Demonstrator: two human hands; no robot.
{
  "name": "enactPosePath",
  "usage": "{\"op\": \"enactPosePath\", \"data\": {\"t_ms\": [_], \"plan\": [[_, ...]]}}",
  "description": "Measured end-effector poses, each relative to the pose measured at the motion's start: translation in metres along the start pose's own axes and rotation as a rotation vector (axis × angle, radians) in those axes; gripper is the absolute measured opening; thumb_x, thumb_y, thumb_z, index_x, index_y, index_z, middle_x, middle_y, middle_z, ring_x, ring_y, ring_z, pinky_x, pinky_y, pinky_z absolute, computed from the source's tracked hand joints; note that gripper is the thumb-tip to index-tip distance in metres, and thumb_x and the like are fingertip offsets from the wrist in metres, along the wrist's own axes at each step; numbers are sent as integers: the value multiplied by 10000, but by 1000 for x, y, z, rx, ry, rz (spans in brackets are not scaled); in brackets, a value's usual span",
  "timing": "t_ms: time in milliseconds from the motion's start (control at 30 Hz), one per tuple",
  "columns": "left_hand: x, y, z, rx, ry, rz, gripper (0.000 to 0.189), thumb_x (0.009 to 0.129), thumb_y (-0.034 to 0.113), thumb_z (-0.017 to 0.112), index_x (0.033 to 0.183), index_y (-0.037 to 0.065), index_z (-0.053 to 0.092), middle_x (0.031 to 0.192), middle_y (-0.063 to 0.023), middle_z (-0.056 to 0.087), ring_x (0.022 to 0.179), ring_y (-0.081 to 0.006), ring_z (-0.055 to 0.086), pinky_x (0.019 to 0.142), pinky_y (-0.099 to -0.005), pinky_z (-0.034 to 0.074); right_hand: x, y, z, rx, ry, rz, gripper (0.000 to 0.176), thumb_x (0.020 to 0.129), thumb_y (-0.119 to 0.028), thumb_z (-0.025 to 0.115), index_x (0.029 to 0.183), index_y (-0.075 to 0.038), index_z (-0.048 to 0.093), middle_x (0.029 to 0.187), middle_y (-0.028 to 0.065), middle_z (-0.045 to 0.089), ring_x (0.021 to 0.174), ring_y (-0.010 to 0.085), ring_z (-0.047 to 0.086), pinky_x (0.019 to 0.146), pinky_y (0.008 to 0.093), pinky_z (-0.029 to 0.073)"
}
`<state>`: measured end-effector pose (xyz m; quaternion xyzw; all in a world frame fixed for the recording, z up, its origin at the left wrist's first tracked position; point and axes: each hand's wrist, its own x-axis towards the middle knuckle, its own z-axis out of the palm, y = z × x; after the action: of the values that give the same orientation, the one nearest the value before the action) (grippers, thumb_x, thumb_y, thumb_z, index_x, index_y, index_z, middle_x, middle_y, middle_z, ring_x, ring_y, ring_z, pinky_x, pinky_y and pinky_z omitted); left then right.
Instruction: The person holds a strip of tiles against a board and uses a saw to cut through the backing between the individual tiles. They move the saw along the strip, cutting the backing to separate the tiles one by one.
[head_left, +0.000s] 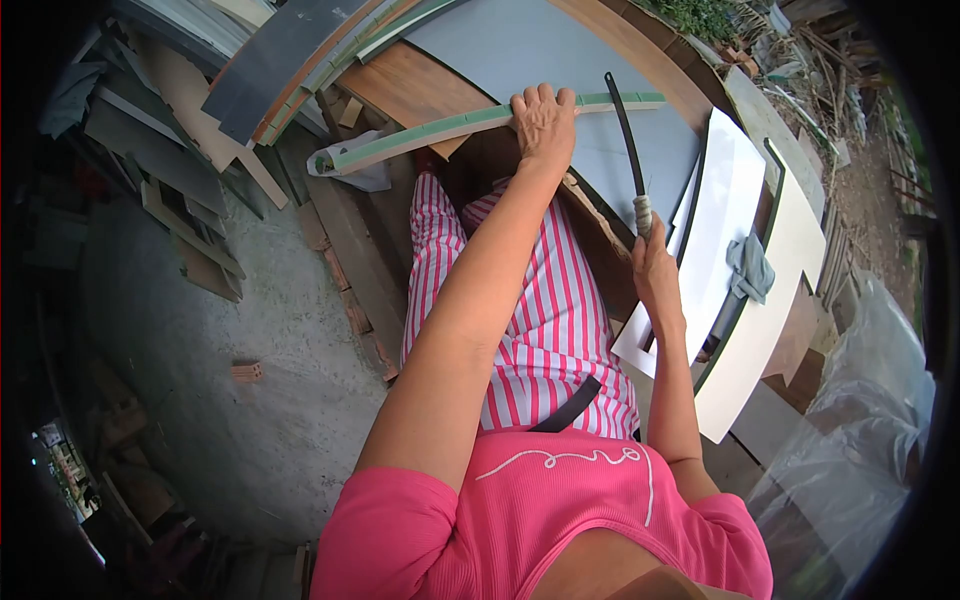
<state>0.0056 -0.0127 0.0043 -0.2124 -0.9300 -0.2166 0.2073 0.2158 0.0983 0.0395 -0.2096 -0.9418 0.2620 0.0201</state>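
My left hand (545, 125) is closed over a long narrow strip (440, 132), pale on its side and green along its top, with small crosswise lines. The strip lies across in front of me, over a wooden board and a grey panel. Its left end rests by a crumpled white plastic bag (365, 170). In my right hand (655, 265) is a long, thin dark blade (625, 130) with a pale wrapped handle (642, 212). The blade points up and away from me, its tip overlapping the strip's right part in this view. My fingers are closed round the handle.
A large grey panel (490, 45) lies ahead. White panels (770, 330) with a grey-blue cloth (750, 268) are at my right, near clear plastic sheeting (850, 430). More green-edged strips (330, 65) are stacked at upper left. A brick (247, 372) lies on the concrete floor.
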Motion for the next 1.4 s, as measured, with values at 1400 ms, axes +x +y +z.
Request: {"op": "enactPosePath", "data": {"t_ms": [1400], "plan": [[-6, -5, 1, -11, 38, -17, 199, 841, 258, 647, 923, 86, 589, 891, -117, 556, 900, -290, 514, 790, -427, 366, 45, -10, 10, -69, 25, -108, 411, 945, -145, 438, 1331, -54, 328, 791, 309, 634, 727, 477, 633, 656, 535, 493]]}}
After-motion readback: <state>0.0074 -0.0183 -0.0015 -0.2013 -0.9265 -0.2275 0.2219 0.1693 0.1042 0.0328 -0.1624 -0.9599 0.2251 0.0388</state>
